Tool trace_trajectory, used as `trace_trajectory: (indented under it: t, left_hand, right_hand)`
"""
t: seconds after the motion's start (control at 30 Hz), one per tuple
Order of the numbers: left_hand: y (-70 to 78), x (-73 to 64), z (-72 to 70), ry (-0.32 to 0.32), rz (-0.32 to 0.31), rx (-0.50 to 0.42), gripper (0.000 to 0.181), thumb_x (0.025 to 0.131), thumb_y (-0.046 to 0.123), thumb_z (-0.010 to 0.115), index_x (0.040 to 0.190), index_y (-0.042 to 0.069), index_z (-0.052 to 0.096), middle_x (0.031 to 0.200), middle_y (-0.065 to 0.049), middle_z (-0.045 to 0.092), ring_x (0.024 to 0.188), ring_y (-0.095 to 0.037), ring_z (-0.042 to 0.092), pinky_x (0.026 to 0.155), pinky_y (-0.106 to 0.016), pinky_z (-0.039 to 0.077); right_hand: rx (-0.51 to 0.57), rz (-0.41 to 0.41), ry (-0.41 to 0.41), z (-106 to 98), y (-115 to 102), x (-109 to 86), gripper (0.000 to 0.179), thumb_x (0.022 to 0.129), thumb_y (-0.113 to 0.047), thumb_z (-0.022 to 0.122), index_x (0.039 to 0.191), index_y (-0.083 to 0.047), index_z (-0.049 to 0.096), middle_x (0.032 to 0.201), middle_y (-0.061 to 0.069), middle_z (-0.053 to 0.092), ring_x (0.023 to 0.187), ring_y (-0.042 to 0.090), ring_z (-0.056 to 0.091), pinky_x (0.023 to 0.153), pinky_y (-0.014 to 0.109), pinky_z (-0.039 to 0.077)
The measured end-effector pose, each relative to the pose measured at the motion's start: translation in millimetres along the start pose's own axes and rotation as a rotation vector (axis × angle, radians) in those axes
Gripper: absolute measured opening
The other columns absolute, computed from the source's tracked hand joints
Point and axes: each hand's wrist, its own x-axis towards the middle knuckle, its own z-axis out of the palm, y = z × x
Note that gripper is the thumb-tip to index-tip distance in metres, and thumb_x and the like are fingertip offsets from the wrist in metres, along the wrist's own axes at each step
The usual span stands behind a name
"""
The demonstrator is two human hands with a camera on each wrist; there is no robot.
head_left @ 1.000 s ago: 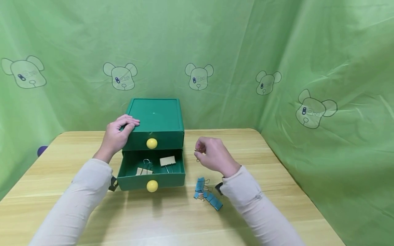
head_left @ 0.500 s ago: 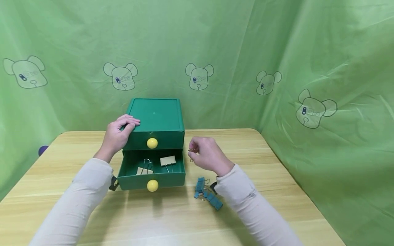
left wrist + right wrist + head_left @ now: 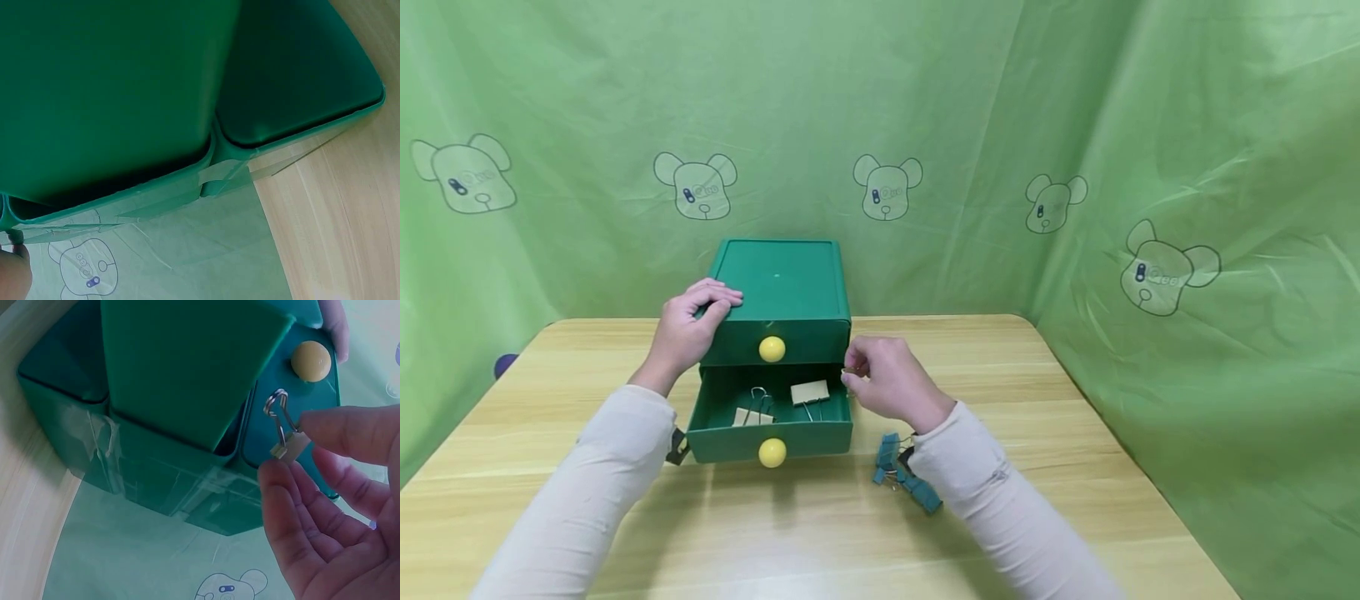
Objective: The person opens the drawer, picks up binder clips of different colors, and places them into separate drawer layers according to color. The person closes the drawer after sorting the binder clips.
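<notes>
My left hand (image 3: pixel 691 325) rests on the top left edge of a green drawer cabinet (image 3: pixel 778 279), fingers laid over its top. One fingertip (image 3: pixel 14 272) shows at the corner of the left wrist view. Below the upper drawer, a drawer (image 3: pixel 722 446) with a yellow ball knob (image 3: pixel 772 452) stands pulled out. Inside it lie two pale yellow binder clips, one at the right (image 3: pixel 809 392) and another at the front left (image 3: pixel 752 417). My right hand (image 3: pixel 891 375) pinches a small pale binder clip (image 3: pixel 294 445) between thumb and fingers, at the drawer's right side, its wire handles sticking up.
Several blue binder clips (image 3: pixel 922 492) lie bunched on the wooden table (image 3: pixel 820 542), right of the drawer and partly under my right wrist. A recessed section (image 3: pixel 65 356) shows below the pulled-out drawer. Green curtains (image 3: pixel 955 100) hang behind and to the right.
My right hand has moved left with the pinched binder clip, from beside the cabinet to the drawer's right edge. My left hand and the drawer have stayed in place.
</notes>
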Motion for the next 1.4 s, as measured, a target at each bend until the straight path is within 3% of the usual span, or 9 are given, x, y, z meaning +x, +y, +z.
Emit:
trace_trajectory:
  t: [0.67,1.17,1.23,1.3,1.4]
  left_hand:
    - [-1.4,-1.6,-0.2,-0.010,-0.018,-0.002,0.029,0.101,0.017,0.049,0.108,-0.003,0.069,0.121,-0.019,0.062,0.125,-0.033,0.045,0.109,-0.053,0.030]
    - [-1.2,0.5,-1.8,-0.025,-0.038,0.013,0.029,0.102,0.020,0.049,0.110,-0.001,0.069,0.127,-0.017,0.060,0.133,-0.030,0.039,0.111,-0.053,0.025]
    - [-0.3,0.0,-2.7,-0.033,-0.050,0.003,0.030,0.102,0.022,0.049,0.115,0.000,0.066,0.133,-0.015,0.056,0.137,-0.030,0.036,0.112,-0.053,0.024]
    - [1.2,-1.7,-4.0,-0.046,-0.081,-0.010,0.038,0.102,0.027,0.050,0.129,0.001,0.056,0.144,-0.014,0.047,0.140,-0.031,0.030,0.113,-0.053,0.021]
    - [3.9,-7.1,-8.3,-0.088,-0.159,-0.027,0.065,0.101,0.036,0.050,0.151,0.006,0.024,0.159,-0.013,0.021,0.145,-0.032,0.016,0.115,-0.053,0.014]
  right_hand:
    - [0.019,0.013,-0.025,8,-7,2.8,0.011,0.087,-0.008,0.071,0.084,-0.009,0.061,0.077,-0.002,0.061,0.070,0.012,0.056,0.063,0.021,0.050]
    - [0.060,0.023,0.031,17,-1,5.0,0.012,0.087,-0.010,0.072,0.083,-0.009,0.061,0.077,-0.002,0.061,0.070,0.010,0.057,0.065,0.023,0.051]
    - [0.095,0.040,0.070,19,3,4.1,0.012,0.087,-0.012,0.072,0.083,-0.009,0.061,0.075,-0.002,0.060,0.069,0.011,0.057,0.065,0.025,0.051]
    - [0.142,0.066,0.117,21,7,2.5,0.015,0.087,-0.014,0.072,0.083,-0.009,0.059,0.075,-0.002,0.060,0.068,0.012,0.057,0.065,0.026,0.051]
    - [0.237,0.115,0.184,23,14,0.3,0.018,0.087,-0.017,0.073,0.087,-0.006,0.058,0.079,0.003,0.062,0.073,0.018,0.060,0.068,0.031,0.052]
